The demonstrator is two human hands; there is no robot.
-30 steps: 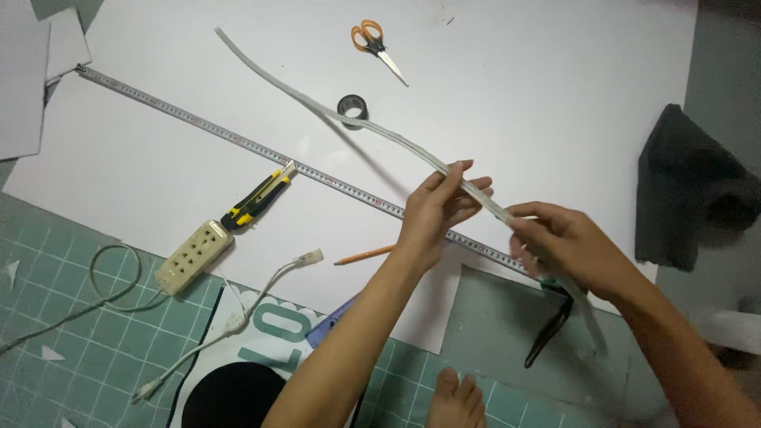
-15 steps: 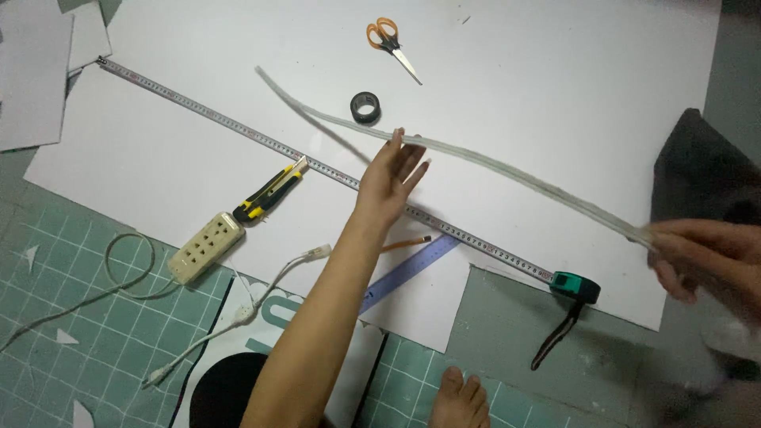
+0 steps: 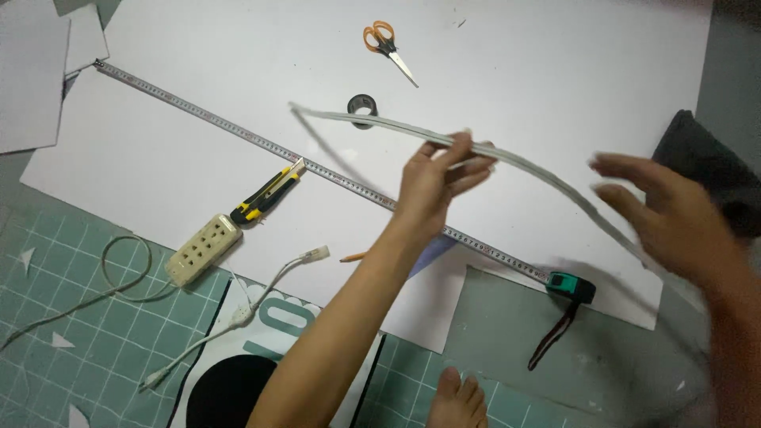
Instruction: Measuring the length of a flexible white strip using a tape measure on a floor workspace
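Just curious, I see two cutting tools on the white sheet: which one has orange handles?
The scissors near the sheet's far edge; the utility knife beside the tape measure's blade is yellow and black.

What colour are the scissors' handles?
Orange handles on the scissors, lying on the white sheet; the head view shows them clearly.

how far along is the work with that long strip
Laid out already: the tape measure is stretched across the white sheet, with the knife and scissors set down. In hand: the left hand pinches the long strip above the sheet; the right hand is open beside it. The strip is not yet laid flat.
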